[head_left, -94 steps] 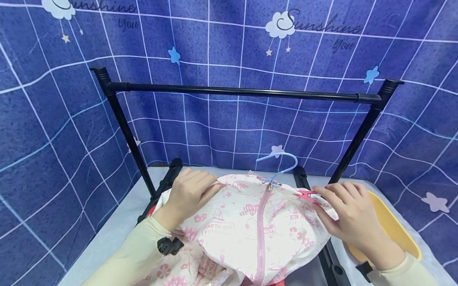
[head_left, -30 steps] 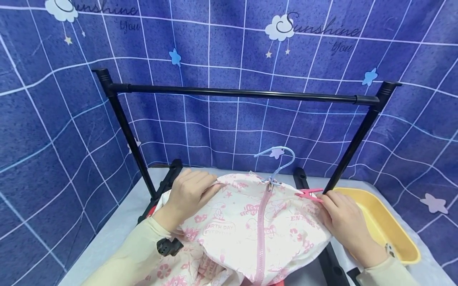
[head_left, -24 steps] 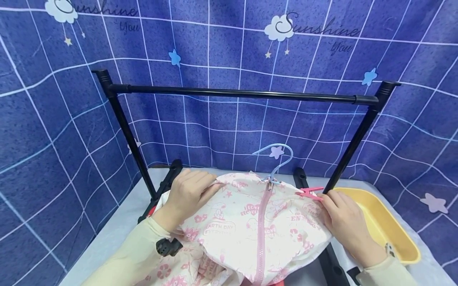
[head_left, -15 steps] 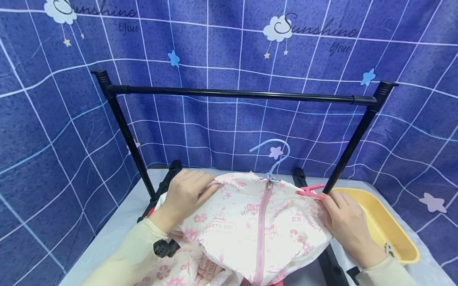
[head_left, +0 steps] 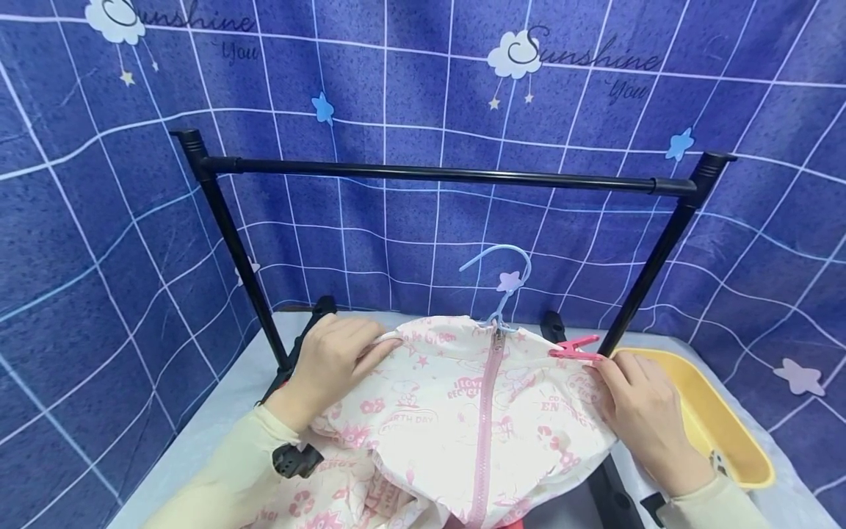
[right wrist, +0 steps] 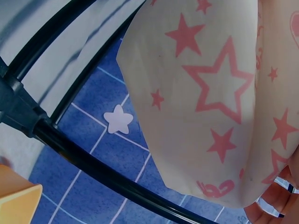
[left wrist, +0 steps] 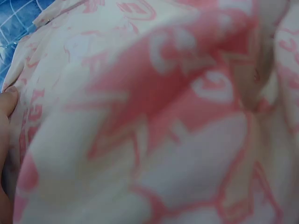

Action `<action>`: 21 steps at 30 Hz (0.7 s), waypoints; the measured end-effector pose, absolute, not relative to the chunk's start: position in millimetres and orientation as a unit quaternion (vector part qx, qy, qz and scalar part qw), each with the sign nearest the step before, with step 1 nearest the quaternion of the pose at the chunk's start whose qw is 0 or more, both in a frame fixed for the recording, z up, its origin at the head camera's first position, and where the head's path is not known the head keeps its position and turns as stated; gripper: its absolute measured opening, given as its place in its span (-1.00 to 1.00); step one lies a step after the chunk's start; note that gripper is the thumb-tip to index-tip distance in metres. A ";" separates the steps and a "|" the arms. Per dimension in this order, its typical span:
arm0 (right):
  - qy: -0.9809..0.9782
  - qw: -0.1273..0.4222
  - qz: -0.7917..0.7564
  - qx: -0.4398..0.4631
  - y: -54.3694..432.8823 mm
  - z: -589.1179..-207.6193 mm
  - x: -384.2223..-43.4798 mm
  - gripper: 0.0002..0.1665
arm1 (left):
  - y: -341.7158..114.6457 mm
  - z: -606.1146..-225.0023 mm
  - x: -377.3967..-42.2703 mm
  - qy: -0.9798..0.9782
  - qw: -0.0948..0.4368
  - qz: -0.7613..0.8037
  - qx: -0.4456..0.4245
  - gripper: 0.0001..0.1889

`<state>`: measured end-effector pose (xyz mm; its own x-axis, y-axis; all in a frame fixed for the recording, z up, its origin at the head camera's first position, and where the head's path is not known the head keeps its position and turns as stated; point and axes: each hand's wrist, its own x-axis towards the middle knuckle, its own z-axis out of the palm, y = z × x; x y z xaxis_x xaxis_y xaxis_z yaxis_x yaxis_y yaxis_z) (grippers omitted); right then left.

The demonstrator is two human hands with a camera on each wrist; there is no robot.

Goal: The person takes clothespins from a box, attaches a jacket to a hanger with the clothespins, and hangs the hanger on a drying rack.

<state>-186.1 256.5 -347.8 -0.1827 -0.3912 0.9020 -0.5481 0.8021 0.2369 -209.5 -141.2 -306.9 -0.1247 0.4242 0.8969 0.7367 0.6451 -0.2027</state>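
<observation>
A white zip-up jacket (head_left: 429, 397) with pink prints spreads across the front of the head view. The blue hook of a hanger (head_left: 507, 295) rises from its collar, above the pink zipper (head_left: 484, 426); the rest is hidden inside. My left hand (head_left: 333, 360) grips the left shoulder between thumb and fingers. My right hand (head_left: 644, 415) pinches the right shoulder edge, beside a pink clothespin (head_left: 573, 348) clipped to the fabric. In the right wrist view, curled fingertips (right wrist: 271, 210) show behind the jacket's edge. Blurred jacket cloth (left wrist: 140, 116) fills most of the left wrist view.
Behind the jacket stands a black rack with a horizontal bar (head_left: 429, 173) and two uprights. A yellow tray (head_left: 727, 426) lies at the right on the pale tabletop (head_left: 192, 455). A blue checked curtain (head_left: 396, 242) hangs behind.
The hanger's hook has risen and shifted slightly left. My right hand has moved from the clothespin to the cloth beside it. My left hand has shifted slightly left with its shoulder.
</observation>
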 end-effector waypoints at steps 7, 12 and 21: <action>-0.763 0.565 0.071 0.306 257.0 -347.1 -185.4 -0.54 | -149.9 -311.9 -208.9 -0.743 0.527 -0.136 -0.389 -0.57; -0.763 0.568 0.069 0.301 257.5 -347.2 -185.5 -0.54 | -155.1 -314.0 -209.1 -0.745 0.527 -0.135 -0.386 -0.55; -0.776 0.556 0.053 0.293 261.8 -346.3 -184.4 -0.51 | -165.6 -319.5 -205.5 -0.767 0.513 -0.134 -0.363 -0.52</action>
<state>-184.4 261.8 -346.3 -0.2098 -0.3954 0.8942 -0.5142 0.8225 0.2431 -205.5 -165.6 -319.5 -0.2114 0.4188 0.8831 0.6937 0.7008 -0.1662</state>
